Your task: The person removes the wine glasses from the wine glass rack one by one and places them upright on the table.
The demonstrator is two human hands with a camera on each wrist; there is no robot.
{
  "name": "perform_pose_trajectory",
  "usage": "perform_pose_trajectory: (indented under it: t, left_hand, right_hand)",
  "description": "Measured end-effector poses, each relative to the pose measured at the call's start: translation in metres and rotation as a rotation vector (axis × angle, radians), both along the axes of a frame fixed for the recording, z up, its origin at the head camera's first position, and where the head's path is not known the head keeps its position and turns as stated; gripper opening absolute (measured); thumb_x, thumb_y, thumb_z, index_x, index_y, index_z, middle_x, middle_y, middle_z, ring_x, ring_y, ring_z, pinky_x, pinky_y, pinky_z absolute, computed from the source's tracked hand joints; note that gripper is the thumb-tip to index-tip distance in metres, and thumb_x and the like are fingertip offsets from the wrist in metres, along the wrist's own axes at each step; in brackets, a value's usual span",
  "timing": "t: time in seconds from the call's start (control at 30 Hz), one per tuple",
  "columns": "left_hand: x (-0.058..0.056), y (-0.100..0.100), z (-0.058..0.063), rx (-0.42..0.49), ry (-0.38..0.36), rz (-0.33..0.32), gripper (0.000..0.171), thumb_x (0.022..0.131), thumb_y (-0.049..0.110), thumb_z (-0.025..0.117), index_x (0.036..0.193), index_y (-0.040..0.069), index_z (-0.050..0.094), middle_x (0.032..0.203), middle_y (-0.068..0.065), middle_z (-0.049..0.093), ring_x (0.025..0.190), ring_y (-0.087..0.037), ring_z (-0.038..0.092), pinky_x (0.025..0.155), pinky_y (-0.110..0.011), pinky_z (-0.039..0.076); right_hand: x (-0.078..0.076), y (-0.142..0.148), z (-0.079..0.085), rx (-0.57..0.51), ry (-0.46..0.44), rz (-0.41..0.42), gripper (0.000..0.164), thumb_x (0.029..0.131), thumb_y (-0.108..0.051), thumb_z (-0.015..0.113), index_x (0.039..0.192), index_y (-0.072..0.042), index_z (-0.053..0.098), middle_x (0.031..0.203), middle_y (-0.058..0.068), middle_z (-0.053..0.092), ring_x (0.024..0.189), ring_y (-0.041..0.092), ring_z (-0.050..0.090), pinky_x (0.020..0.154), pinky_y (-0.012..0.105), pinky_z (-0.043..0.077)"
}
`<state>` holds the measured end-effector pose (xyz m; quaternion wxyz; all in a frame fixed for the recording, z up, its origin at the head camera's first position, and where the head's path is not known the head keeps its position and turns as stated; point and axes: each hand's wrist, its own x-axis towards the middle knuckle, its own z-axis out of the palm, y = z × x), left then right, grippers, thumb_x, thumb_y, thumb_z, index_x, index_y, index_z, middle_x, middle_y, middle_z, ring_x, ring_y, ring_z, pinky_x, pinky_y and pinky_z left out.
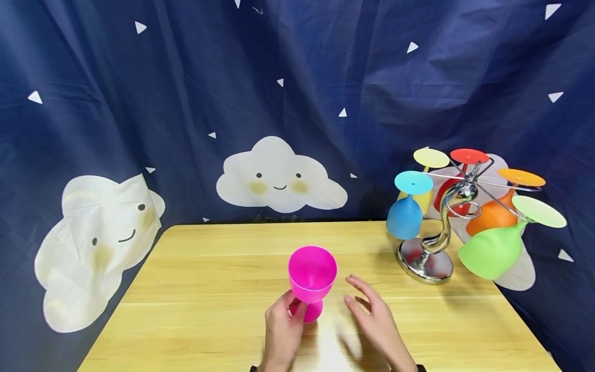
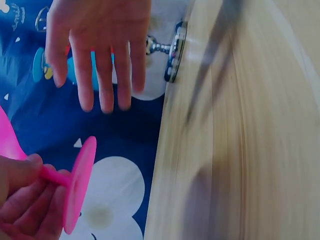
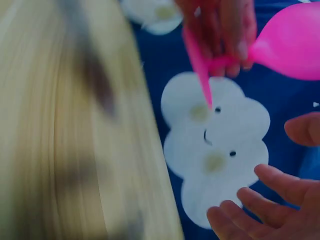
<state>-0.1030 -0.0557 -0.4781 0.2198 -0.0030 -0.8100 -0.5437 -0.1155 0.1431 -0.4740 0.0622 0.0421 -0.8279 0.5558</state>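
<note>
A bright pink plastic goblet (image 1: 312, 273) stands bowl-up in the head view, raised over the table. My left hand (image 1: 283, 326) pinches its stem between thumb and fingers, just above the round foot (image 2: 80, 185) seen in the left wrist view. Close on the goblet's right, my right hand (image 1: 375, 319) is held apart from it with fingers spread and nothing in them. The right wrist view also shows those loose fingers (image 3: 272, 195) below the goblet's pink bowl (image 3: 292, 42).
A chrome stand (image 1: 425, 261) at the table's back right carries upside-down goblets: blue (image 1: 404, 217), yellow, red, orange and green (image 1: 492, 253). The light wooden table (image 1: 209, 289) meets a dark blue curtain (image 1: 186, 77) with clouds and white triangles.
</note>
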Motion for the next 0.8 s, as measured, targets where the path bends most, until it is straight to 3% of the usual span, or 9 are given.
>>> perform_pose_trajectory:
  t: [0.13,0.3,0.6,0.8]
  left_hand:
    - [-0.007,-0.009,-0.005,-0.041,0.019,0.022,0.022,0.093,-0.007,0.077,0.106,0.009,0.080,0.104,-0.008,0.083,0.097,-0.023,0.080,0.084,-0.031,0.068]
    - [-0.016,-0.026,-0.014,-0.063,-0.051,0.059,0.019,0.095,-0.006,0.075,0.108,0.007,0.079,0.107,-0.013,0.083,0.100,-0.030,0.081,0.086,-0.040,0.068]
    - [-0.037,-0.070,-0.024,-0.088,-0.213,0.103,0.023,0.101,-0.001,0.068,0.124,-0.003,0.071,0.124,-0.026,0.076,0.118,-0.045,0.074,0.100,-0.057,0.062]
    - [-0.048,-0.100,-0.031,-0.167,-0.252,0.155,0.020,0.102,0.000,0.065,0.121,-0.007,0.070,0.119,-0.028,0.077,0.117,-0.051,0.072,0.099,-0.063,0.060]
  right_hand:
    - [-0.001,0.011,-0.004,0.257,0.174,-0.058,0.050,0.101,-0.019,0.076,0.148,-0.009,0.064,0.164,0.017,0.052,0.147,0.046,0.053,0.115,0.069,0.048]
    - [0.000,0.019,-0.009,0.374,0.277,-0.099,0.051,0.099,-0.017,0.078,0.146,-0.004,0.064,0.163,0.021,0.051,0.146,0.050,0.050,0.112,0.074,0.045]
    - [0.008,0.027,-0.010,0.374,0.228,-0.107,0.047,0.100,-0.015,0.076,0.144,-0.004,0.064,0.163,0.022,0.050,0.146,0.050,0.051,0.111,0.074,0.046]
    - [0.010,0.031,-0.011,0.367,0.162,-0.119,0.046,0.102,-0.016,0.074,0.145,-0.005,0.063,0.164,0.020,0.050,0.147,0.048,0.051,0.112,0.071,0.047]
